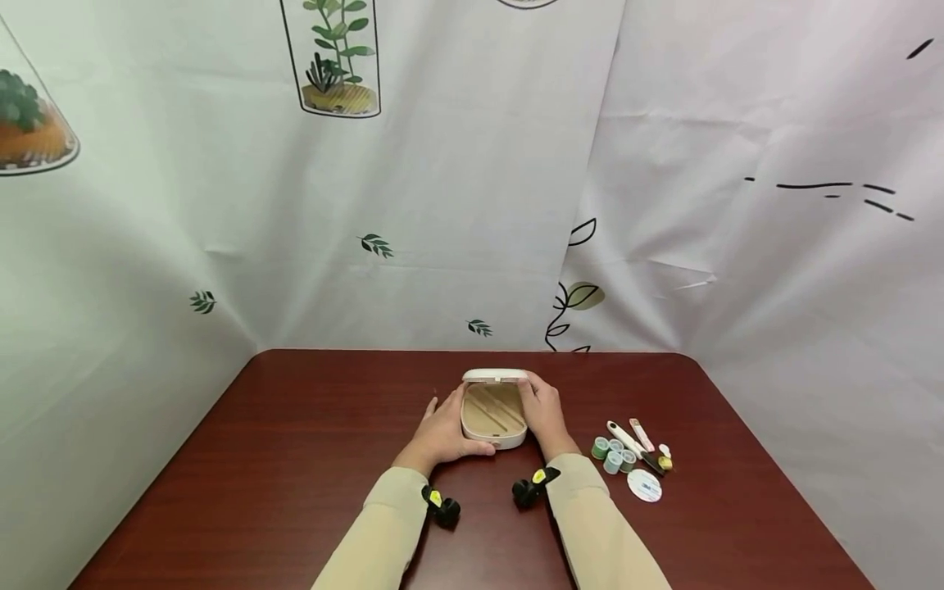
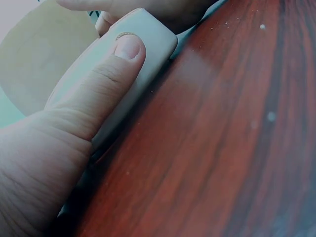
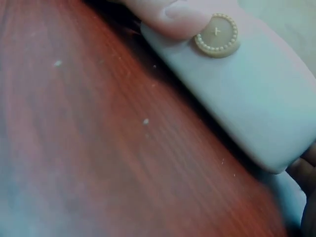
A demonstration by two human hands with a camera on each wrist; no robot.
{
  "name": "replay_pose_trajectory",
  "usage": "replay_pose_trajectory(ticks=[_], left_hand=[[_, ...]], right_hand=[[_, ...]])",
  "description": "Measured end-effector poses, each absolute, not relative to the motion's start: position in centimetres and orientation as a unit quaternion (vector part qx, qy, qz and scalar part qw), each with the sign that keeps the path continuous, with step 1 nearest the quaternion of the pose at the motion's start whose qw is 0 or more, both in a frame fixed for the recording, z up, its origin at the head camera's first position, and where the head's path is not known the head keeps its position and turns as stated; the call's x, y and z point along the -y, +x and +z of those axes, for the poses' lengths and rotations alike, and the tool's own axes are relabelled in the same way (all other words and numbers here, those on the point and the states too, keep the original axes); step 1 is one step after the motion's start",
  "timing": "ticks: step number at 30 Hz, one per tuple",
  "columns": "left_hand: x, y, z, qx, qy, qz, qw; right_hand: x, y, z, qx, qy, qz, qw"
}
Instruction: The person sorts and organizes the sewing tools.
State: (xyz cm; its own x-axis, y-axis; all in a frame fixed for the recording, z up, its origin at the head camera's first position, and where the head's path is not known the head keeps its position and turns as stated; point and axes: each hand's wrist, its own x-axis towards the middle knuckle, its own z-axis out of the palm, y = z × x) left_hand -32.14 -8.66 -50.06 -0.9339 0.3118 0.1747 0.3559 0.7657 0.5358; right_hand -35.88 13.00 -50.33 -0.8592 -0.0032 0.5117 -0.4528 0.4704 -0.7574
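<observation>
A small white box stands on the table with its lid raised at the back. Its beige inside shows slanting divider strips. My left hand grips the box's left side, and its thumb lies along the front wall. That thumb touches a round beaded button on the front, seen in the right wrist view. My right hand holds the right side, its thumb up by the lid's right end. Most of the right hand's fingers are hidden behind the box.
Right of the box lie several small thread spools, a white-handled tool with a dark end, a slim pale stick, a small yellow item and a white round disc. Patterned white cloth hangs behind the dark red table.
</observation>
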Motion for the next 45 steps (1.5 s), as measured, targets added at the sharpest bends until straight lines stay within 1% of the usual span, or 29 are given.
replay_pose_trajectory(ticks=[6, 13, 19, 25, 31, 35, 40, 45], left_hand=[[8.3, -32.1, -49.8, 0.938, -0.185, -0.292, 0.038], [8.1, -32.0, -49.7, 0.936, -0.193, -0.292, 0.043], [8.2, -31.7, -49.8, 0.936, -0.189, -0.296, 0.032], [8.2, -31.9, -50.4, 0.933, -0.189, -0.303, 0.031], [8.0, -31.8, -50.6, 0.937, -0.181, -0.298, 0.020], [8.1, -31.8, -50.4, 0.934, -0.187, -0.303, 0.027], [8.4, -32.1, -50.6, 0.932, -0.190, -0.306, 0.045], [8.9, -32.4, -50.4, 0.937, -0.185, -0.295, 0.041]], right_hand=[[-13.3, -35.9, -49.8, 0.818, 0.060, 0.545, 0.177], [-13.4, -36.1, -49.1, 0.831, -0.012, 0.541, 0.133], [-13.2, -36.3, -49.2, 0.847, -0.038, 0.518, 0.112], [-13.1, -36.4, -49.1, 0.853, -0.063, 0.507, 0.105], [-13.2, -36.5, -48.9, 0.858, -0.073, 0.498, 0.104], [-13.2, -36.6, -49.0, 0.854, -0.070, 0.504, 0.106], [-13.4, -36.3, -49.1, 0.848, -0.040, 0.519, 0.101], [-13.7, -35.9, -49.3, 0.851, 0.011, 0.518, 0.086]])
